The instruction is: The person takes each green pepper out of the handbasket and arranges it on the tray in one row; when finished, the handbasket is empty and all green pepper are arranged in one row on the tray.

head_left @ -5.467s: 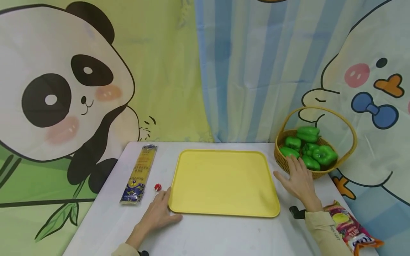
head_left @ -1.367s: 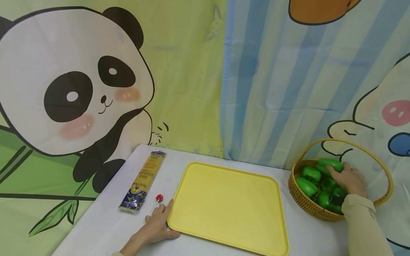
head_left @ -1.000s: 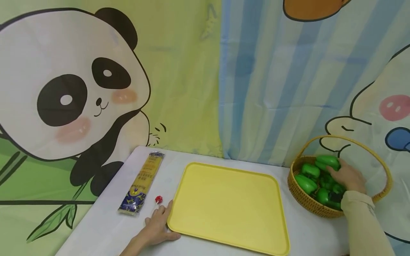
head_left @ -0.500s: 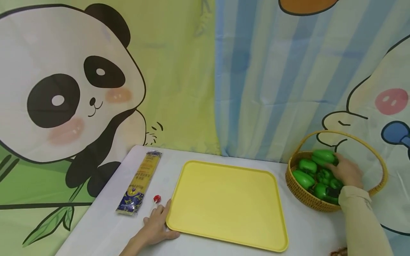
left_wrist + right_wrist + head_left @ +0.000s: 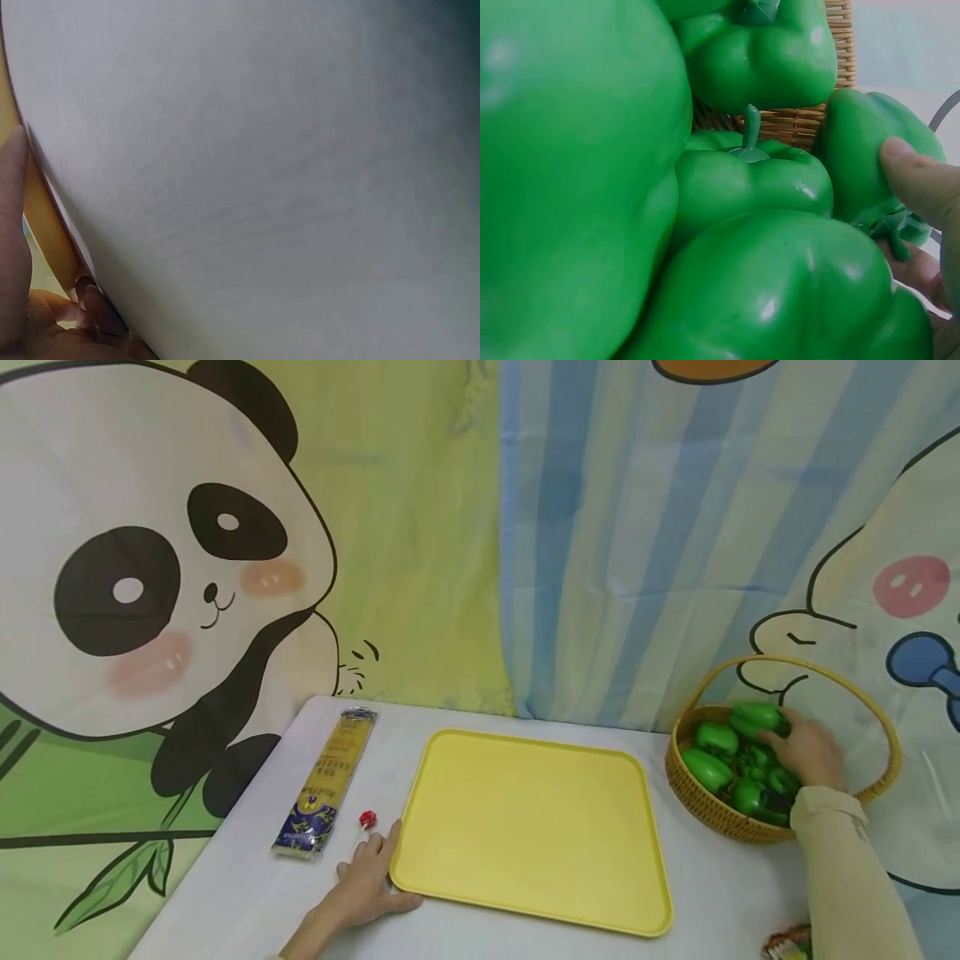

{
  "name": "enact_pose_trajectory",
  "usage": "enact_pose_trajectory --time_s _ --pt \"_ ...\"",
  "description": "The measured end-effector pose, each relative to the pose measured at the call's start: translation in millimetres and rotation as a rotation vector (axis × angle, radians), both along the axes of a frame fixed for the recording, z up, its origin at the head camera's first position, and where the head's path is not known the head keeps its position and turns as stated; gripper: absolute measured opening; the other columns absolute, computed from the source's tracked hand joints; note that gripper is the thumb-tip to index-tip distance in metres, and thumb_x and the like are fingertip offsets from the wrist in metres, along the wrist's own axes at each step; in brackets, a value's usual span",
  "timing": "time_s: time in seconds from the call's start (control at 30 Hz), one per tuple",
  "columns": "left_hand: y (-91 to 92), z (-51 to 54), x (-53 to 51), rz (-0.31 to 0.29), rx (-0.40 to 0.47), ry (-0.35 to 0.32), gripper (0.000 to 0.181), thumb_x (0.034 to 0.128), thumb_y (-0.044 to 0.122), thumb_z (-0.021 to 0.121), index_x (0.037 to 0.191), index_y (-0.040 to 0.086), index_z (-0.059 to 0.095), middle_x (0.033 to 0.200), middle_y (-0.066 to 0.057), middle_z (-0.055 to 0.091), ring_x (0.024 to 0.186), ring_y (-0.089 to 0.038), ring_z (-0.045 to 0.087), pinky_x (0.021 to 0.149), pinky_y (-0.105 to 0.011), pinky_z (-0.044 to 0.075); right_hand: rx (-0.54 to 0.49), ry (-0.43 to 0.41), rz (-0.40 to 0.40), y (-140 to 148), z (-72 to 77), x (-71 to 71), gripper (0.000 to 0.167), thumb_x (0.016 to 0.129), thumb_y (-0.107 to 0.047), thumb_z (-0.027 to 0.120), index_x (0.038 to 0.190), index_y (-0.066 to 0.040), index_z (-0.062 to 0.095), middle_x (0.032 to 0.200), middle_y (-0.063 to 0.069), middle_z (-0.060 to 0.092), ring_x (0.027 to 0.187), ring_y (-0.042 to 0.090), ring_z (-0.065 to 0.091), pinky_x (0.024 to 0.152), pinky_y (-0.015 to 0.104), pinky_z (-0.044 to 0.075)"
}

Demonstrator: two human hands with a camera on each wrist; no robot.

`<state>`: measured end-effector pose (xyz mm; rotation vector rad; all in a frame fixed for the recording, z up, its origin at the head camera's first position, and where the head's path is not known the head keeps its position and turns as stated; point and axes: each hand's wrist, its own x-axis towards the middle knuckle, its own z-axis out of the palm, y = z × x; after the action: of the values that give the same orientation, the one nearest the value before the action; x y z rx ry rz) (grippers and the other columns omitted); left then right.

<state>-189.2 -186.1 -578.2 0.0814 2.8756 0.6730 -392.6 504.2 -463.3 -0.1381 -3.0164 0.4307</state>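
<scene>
My right hand (image 5: 808,752) reaches into a wicker basket (image 5: 723,822) of green bell peppers. It grips the bell pepper (image 5: 753,719) at the back; in the right wrist view the thumb lies on one side of that bell pepper (image 5: 859,154) and fingers show on the other. My left hand (image 5: 363,881) rests around the near left corner of a yellow tray (image 5: 532,827), fingers along its left side and thumb at the front edge. The left wrist view shows part of this hand (image 5: 15,247) against the tray's rim (image 5: 52,232).
A long gold and blue packet (image 5: 326,785) lies left of the tray. A red-wrapped lollipop (image 5: 367,819) lies between them. By the right sleeve, a colourful snack bag (image 5: 789,942) shows partly at the bottom edge. The basket's tall handle (image 5: 862,702) arches over the peppers.
My right hand has gone from over the basket's front into its back and grips a bell pepper there. The head view has turned. My left hand stays at the tray corner.
</scene>
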Motion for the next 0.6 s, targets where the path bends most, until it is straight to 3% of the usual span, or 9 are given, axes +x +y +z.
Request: enact_pose_trajectory --time_s 0.6 --pt "-0.2 1.2 1.9 0.0 0.009 0.005 0.129 0.0616 0.07 0.083 0.161 0.013 0.023 0.127 -0.009 0.052 0.112 -0.023 0.047 0.078 -0.043 0.036 0.025 0.051 0.034 -14 7.7 15.4 0.075 0.103 -0.048 0.048 0.149 0.009 0.032 0.129 0.048 0.041 0.113 0.063 0.042 0.09 0.072 0.037"
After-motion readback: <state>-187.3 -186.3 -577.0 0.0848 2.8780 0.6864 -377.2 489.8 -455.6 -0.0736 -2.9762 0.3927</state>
